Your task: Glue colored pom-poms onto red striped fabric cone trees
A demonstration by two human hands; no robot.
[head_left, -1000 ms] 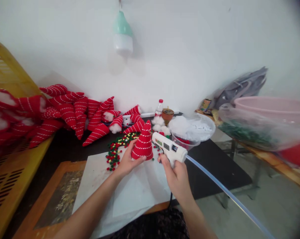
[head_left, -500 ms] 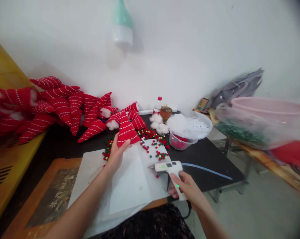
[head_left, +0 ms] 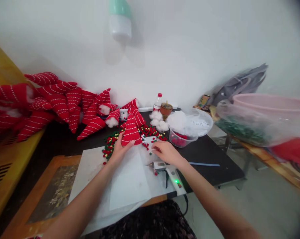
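A red cone-shaped fabric hat (head_left: 131,132) with white dashed stripes stands tip up in my left hand (head_left: 121,149), which is closed around its lower edge. My right hand (head_left: 168,152) reaches down among small red, green, yellow and white pom-poms (head_left: 146,145), its fingers curled together. A spot of red shows at those fingertips, but I cannot make out what they hold. Under my right wrist, a white glue gun (head_left: 173,176) lies on its side with a green light on, its nozzle pointing left. A glue stick (head_left: 206,164) extends from its back. White paper (head_left: 130,182) lies beneath.
Many striped red cones (head_left: 59,103) are heaped at the left by a yellow crate (head_left: 20,142). Cotton balls (head_left: 158,121), a bottle (head_left: 157,103), a brown pot (head_left: 166,110) and a plastic tub (head_left: 181,139) stand behind. A pink basin (head_left: 269,103) sits on the right-hand table.
My right hand has let go of the glue gun, which now lies on the table, and has moved up and left to the pom-poms. The hat has shifted slightly right.
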